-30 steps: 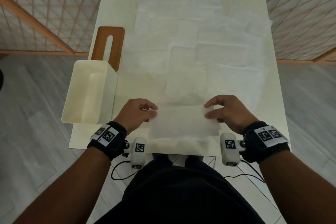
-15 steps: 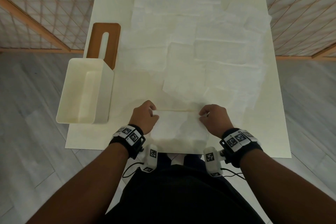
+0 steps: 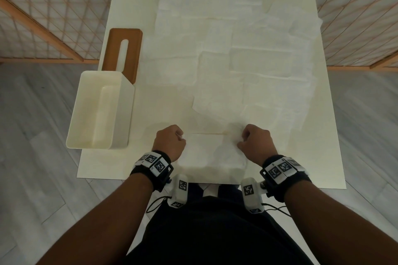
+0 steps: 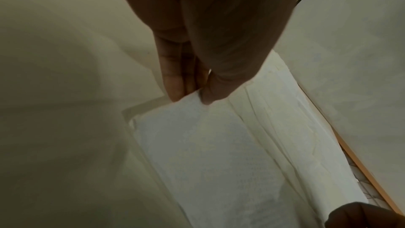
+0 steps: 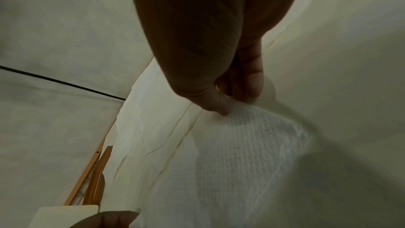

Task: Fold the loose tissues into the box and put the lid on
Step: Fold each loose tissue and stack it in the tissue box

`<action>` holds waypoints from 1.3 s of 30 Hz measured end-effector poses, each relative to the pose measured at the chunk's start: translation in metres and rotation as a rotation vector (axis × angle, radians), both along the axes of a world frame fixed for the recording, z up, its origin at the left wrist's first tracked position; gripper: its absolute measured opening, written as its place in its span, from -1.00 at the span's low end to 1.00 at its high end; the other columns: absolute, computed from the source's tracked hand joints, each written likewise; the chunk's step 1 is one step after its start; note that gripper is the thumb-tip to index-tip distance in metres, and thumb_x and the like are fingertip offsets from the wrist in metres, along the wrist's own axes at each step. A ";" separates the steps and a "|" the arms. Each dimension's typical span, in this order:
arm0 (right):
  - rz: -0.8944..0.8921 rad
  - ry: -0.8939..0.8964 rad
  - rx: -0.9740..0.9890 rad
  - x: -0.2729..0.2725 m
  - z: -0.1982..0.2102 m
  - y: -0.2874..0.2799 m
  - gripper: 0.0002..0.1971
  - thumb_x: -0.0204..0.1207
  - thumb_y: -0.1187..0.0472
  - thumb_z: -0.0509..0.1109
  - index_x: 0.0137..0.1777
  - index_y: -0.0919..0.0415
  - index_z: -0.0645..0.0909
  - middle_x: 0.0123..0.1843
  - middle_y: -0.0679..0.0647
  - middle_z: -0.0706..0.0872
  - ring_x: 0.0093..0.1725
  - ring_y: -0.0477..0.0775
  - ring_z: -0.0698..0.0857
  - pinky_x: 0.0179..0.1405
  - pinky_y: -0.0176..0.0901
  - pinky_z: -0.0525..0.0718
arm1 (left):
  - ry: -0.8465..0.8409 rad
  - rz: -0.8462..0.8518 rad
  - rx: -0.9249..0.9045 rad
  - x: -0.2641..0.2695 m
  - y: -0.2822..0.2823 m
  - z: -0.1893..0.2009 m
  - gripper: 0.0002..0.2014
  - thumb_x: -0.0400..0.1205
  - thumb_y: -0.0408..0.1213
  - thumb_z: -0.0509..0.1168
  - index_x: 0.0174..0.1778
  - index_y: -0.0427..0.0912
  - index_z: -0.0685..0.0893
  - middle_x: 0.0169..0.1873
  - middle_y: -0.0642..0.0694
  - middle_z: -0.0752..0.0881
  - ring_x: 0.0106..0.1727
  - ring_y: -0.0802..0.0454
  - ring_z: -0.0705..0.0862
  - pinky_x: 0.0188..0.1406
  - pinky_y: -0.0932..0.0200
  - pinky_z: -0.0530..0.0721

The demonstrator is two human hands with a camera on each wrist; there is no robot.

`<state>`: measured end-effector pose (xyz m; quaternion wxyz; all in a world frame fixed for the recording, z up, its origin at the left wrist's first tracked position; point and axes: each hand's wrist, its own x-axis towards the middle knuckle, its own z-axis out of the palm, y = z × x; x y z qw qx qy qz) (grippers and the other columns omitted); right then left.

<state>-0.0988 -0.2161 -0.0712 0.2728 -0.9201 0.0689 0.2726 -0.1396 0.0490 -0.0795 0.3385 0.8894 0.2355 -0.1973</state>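
Note:
A white tissue (image 3: 212,153) lies at the table's near edge, between my two hands. My left hand (image 3: 171,142) pinches its far left corner between thumb and fingertips (image 4: 175,91); the tissue (image 4: 208,145) spreads away below them. My right hand (image 3: 254,143) pinches the far right corner, where the embossed tissue (image 5: 252,145) is lifted and crumpled. The cream box (image 3: 99,109) stands open at the table's left edge. Its brown lid (image 3: 125,54), with a long slot, lies flat just beyond the box.
Several loose white tissues (image 3: 237,54) overlap across the middle and far half of the cream table (image 3: 318,157). A wooden lattice fence (image 3: 43,17) stands behind the table on both sides. Grey plank floor surrounds the table.
Both hands have drawn closer together and towards me, fingers curling into pinches on the tissue's far corners. The tissue has gone from flat to crumpled on its right side.

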 end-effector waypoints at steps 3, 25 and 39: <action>-0.017 0.000 0.012 0.001 0.002 -0.002 -0.87 0.35 0.26 0.47 -0.24 0.09 0.54 -0.23 0.04 0.69 -0.22 0.13 0.67 -0.29 -0.11 0.65 | 0.003 0.013 0.011 0.006 0.003 0.003 -0.84 0.54 -0.21 0.45 0.00 -0.06 0.67 -0.17 0.05 0.72 -0.07 0.04 0.71 -0.05 0.20 0.62; -0.194 -0.067 0.160 0.024 0.028 -0.026 -0.90 0.44 0.22 0.54 -0.20 0.18 0.66 -0.21 -0.01 0.74 -0.14 0.04 0.71 -0.29 -0.30 0.55 | -0.138 0.357 -0.278 0.146 -0.046 0.038 -0.83 0.39 -0.28 0.60 -0.27 -0.04 0.72 -0.18 -0.01 0.79 -0.10 -0.06 0.77 -0.05 -0.01 0.81; 0.230 -0.413 0.178 0.032 0.032 0.033 -0.49 0.48 0.08 0.52 0.43 0.10 0.58 0.35 0.12 0.54 0.32 0.20 0.50 0.34 0.17 0.57 | -0.121 0.340 -0.268 0.146 -0.029 0.075 -0.78 0.32 -0.21 0.69 -0.34 -0.09 0.75 -0.21 -0.05 0.82 -0.09 -0.07 0.81 0.04 -0.06 0.82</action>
